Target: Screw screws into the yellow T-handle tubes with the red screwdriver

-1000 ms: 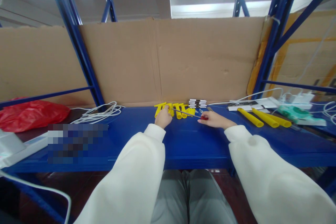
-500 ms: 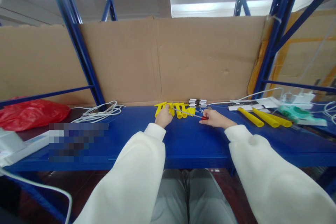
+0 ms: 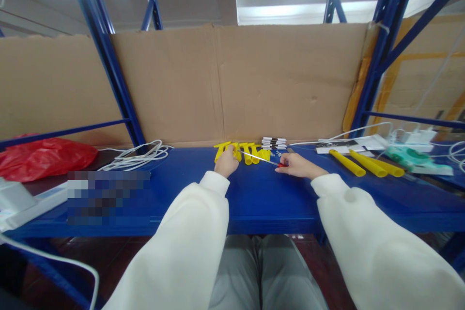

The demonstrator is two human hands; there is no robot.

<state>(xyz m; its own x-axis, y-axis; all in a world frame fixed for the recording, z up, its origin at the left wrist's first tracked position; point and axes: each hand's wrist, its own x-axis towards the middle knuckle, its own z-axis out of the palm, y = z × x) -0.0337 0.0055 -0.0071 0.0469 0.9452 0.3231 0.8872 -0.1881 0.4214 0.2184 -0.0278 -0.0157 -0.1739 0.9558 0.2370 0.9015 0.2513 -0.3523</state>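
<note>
My right hand [image 3: 296, 164] is closed around the red handle of a screwdriver [image 3: 267, 161]. Its long metal shaft points left, and the tip reaches a yellow plastic part at my left hand [image 3: 227, 162]. The left fingers are closed on that yellow plastic part [image 3: 237, 151], most of which they hide. Just right of it stand several yellow tube-shaped pieces [image 3: 251, 154] in a row. Behind the screwdriver lies a stack of white and black pieces [image 3: 274, 143], with small metal screws [image 3: 276, 153] in front of it.
Long yellow tubes [image 3: 368, 162] lie at the right beside a green-and-white packet [image 3: 407, 157]. At the left are a coiled white cable [image 3: 134, 155] and a red plastic bag [image 3: 47, 157]. A cardboard sheet [image 3: 240, 82] closes off the back of the blue table [image 3: 269, 198].
The screwdriver's handle has turned slightly in my right hand, and less of the red shows. Both hands stay in nearly the same place.
</note>
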